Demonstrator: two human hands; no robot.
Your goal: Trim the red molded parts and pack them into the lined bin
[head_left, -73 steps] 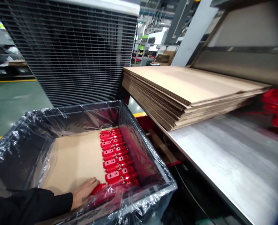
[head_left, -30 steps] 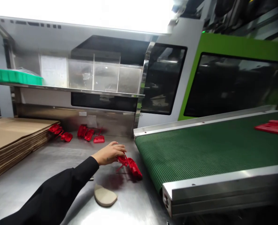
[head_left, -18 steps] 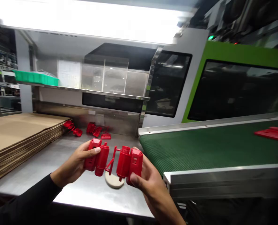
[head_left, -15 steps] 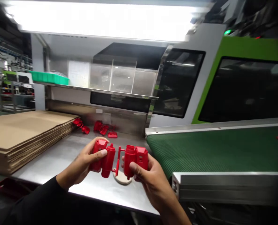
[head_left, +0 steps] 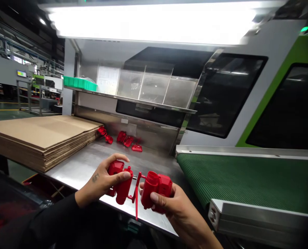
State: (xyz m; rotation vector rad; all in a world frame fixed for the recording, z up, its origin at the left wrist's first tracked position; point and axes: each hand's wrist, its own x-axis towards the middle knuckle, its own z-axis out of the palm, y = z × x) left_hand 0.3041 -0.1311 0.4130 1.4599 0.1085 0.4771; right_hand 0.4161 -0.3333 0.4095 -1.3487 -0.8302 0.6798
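Observation:
My left hand (head_left: 104, 180) is closed on a red plastic moulded part (head_left: 123, 188) with a cylinder shape and a blocky side, thumb across its front. My right hand (head_left: 169, 204) grips a similar red moulded part (head_left: 150, 190) whose round top opening faces up. Between the two parts stands a thin red sprue (head_left: 136, 197) with short side arms reaching towards both; whether it is still joined to each I cannot tell. Both parts are held above the front of the metal table (head_left: 91, 162). The fingers behind the parts are mostly hidden.
Stacked cardboard sheets (head_left: 45, 135) lie at the left of the table. Several small red pieces (head_left: 128, 140) rest near the back panel. A green conveyor belt (head_left: 234, 183) with metal rails runs along the right. Above is a shelf (head_left: 143, 101) with a green tray (head_left: 80, 83).
My view has turned left, so the surroundings appear shifted right. Both hands still hold the red parts, now tilted a little and lower in view. The pale round object below them is now mostly hidden.

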